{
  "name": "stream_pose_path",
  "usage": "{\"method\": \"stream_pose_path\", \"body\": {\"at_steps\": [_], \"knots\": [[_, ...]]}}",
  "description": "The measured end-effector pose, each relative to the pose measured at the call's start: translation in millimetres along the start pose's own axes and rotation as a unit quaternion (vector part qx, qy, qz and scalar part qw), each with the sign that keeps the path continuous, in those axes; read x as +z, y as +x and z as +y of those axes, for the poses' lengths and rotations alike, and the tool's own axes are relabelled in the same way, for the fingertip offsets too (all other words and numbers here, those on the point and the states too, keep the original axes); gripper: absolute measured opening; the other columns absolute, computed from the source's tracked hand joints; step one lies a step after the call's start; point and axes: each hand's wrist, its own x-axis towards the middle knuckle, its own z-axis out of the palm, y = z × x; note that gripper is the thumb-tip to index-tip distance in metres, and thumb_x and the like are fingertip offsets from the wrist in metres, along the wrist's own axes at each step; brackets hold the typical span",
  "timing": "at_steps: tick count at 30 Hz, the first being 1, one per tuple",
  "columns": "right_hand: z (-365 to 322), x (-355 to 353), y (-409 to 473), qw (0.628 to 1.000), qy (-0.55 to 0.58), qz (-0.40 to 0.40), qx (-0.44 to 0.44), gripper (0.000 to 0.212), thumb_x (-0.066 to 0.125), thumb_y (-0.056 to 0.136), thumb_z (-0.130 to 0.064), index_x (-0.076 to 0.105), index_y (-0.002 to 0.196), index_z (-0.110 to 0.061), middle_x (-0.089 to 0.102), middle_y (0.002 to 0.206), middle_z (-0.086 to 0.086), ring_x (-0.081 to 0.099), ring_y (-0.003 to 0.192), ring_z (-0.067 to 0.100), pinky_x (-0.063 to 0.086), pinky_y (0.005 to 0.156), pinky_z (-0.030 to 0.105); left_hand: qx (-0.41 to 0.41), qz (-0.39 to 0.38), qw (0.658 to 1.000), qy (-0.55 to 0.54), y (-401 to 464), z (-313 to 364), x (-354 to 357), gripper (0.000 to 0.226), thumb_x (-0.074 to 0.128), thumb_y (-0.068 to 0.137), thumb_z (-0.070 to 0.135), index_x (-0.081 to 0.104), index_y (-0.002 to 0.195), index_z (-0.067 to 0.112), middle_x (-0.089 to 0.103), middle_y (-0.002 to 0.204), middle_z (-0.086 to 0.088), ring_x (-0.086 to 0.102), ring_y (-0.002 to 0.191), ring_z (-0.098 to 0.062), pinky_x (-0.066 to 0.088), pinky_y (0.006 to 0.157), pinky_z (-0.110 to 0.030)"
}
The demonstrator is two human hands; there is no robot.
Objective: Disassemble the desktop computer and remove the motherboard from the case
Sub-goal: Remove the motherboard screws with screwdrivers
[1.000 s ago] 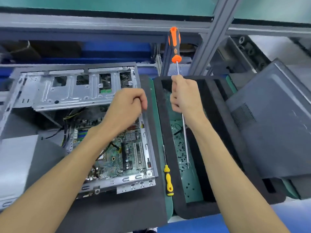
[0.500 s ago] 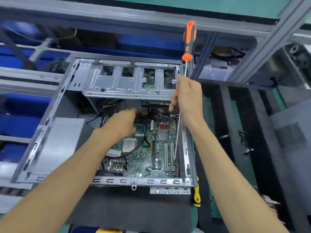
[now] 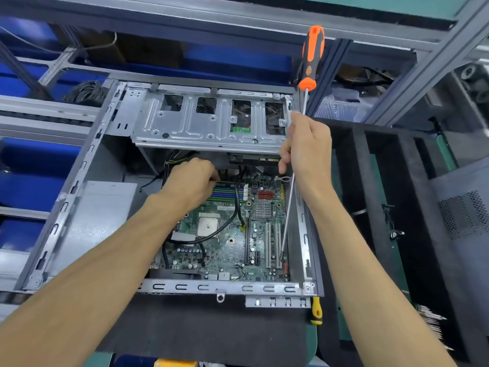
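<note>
The open grey computer case (image 3: 79,181) lies on its side with the green motherboard (image 3: 232,242) exposed inside. My right hand (image 3: 304,152) grips the long metal shaft of an orange-and-black screwdriver (image 3: 312,56); its handle points up and its tip sits low at the board's right edge, by the white slots. My left hand (image 3: 193,181) reaches into the case at the board's top left, fingers curled near the memory slots and black cables (image 3: 232,221); what they hold is hidden. A silver drive cage (image 3: 206,123) spans the top of the case.
A small yellow screwdriver (image 3: 316,311) lies just right of the case's near corner. Black foam trays (image 3: 370,207) stand to the right, and a dark case side panel (image 3: 465,207) lies at far right. A silver power supply (image 3: 100,215) fills the case's left. Blue bins and shelving stand behind.
My right hand carried the long screwdriver from over the foam tray into the case. My left hand went down from the case edge into the case's top left. The view shifted left.
</note>
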Motion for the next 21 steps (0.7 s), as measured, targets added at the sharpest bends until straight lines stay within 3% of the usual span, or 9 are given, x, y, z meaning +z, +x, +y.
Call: {"method": "stream_pose_path", "body": {"at_steps": [3, 6, 10, 17, 21], "knots": [[-0.4, 0.0, -0.1, 1.0, -0.001, 0.001, 0.003, 0.044, 0.041, 0.1, -0.027, 0.039, 0.064, -0.003, 0.038, 0.042, 0.006, 0.041, 0.031, 0.014, 0.039, 0.047, 0.032, -0.01, 0.003, 1.0, -0.018, -0.2, -0.7, 2.4, 0.022, 0.062, 0.092, 0.019, 0.076, 0.107, 0.026, 0.073, 0.109, -0.004, 0.067, 0.098, -0.03, 0.053, 0.082, -0.038], [-0.5, 0.4, -0.8, 1.0, -0.01, 0.004, 0.0, 0.048, 0.041, 0.101, -0.028, 0.036, 0.067, 0.006, 0.039, 0.047, 0.014, 0.043, 0.031, 0.015, 0.04, 0.046, 0.031, -0.02, -0.001, 0.999, -0.026, -0.6, -0.3, 4.2, 0.021, 0.063, 0.093, 0.021, 0.076, 0.108, 0.026, 0.072, 0.111, -0.005, 0.067, 0.099, -0.03, 0.054, 0.083, -0.039], [-0.5, -0.8, -1.8, 1.0, -0.022, 0.002, -0.006, 0.05, 0.041, 0.102, -0.029, 0.037, 0.067, 0.007, 0.04, 0.047, 0.014, 0.043, 0.031, 0.015, 0.038, 0.043, 0.028, -0.012, 0.014, 0.999, -0.028, -2.6, 0.4, 3.3, 0.02, 0.063, 0.093, 0.021, 0.076, 0.108, 0.025, 0.073, 0.11, -0.003, 0.067, 0.1, -0.028, 0.055, 0.083, -0.039], [-3.4, 0.4, -2.4, 0.999, -0.029, -0.01, -0.01, 0.042, 0.042, 0.103, -0.029, 0.04, 0.067, -0.008, 0.035, 0.046, 0.008, 0.036, 0.032, 0.015, 0.031, 0.037, 0.025, -0.019, 0.027, 0.999, -0.039, -0.7, -1.3, 4.8, 0.017, 0.067, 0.091, 0.021, 0.078, 0.103, 0.026, 0.075, 0.104, -0.002, 0.067, 0.097, -0.027, 0.052, 0.078, -0.036], [-6.9, 6.8, -0.8, 0.999, -0.026, -0.015, -0.024, 0.05, 0.04, 0.105, -0.031, 0.037, 0.067, 0.001, 0.033, 0.055, 0.015, 0.032, 0.042, 0.025, 0.028, 0.039, 0.03, -0.032, 0.008, 0.998, -0.044, 2.2, -1.8, 7.4, 0.015, 0.067, 0.09, 0.021, 0.078, 0.101, 0.024, 0.073, 0.104, -0.007, 0.066, 0.094, -0.03, 0.052, 0.077, -0.036]]}}
